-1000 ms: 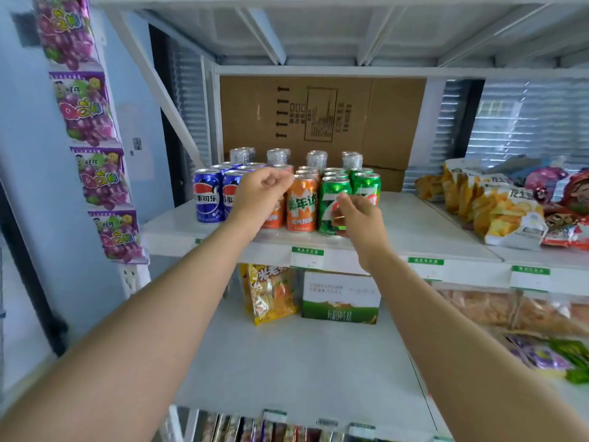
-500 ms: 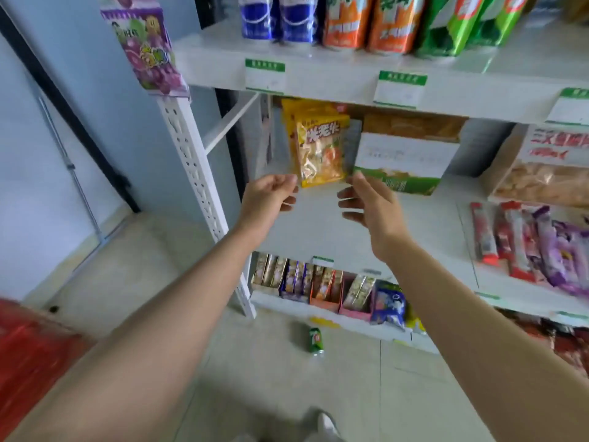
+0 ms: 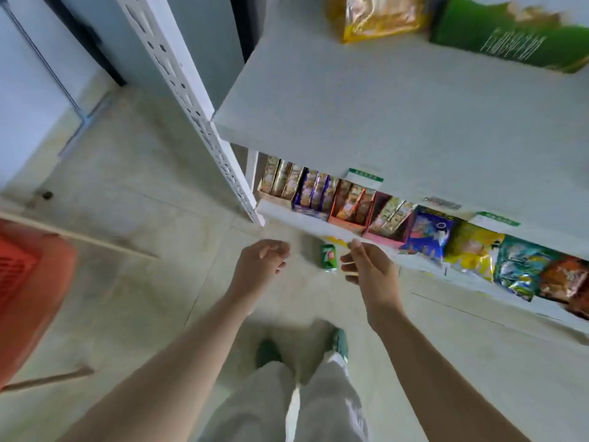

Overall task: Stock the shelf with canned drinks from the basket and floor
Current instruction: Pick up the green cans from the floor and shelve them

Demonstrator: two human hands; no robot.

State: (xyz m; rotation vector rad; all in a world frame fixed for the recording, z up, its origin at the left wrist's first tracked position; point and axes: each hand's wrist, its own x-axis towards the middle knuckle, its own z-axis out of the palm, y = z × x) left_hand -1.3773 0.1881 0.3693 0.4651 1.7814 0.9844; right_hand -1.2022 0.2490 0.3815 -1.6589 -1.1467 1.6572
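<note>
From the head camera, looking steeply down: 1 green drink can [image 3: 329, 257] sits on the pale tiled floor [image 3: 134, 186], just in front of the bottom shelf [image 3: 306, 220] with its rows of boxed snacks [image 3: 318, 191]. Blur hides whether the can stands or lies. In the picture it falls between the 2 hands, and neither touches it. The left hand [image 3: 261, 266] has a loose, half-curled grip holding nothing. The right hand [image 3: 366, 269] has a wide grip with relaxed fingers, also holding nothing. The red basket [image 3: 28, 282] is at the far left edge, well apart from the can. A white shelf [image 3: 382, 122] above carries a yellow snack bag [image 3: 379, 17] and a green carton [image 3: 510, 36]. Green shoes [image 3: 267, 352] show below.
</note>
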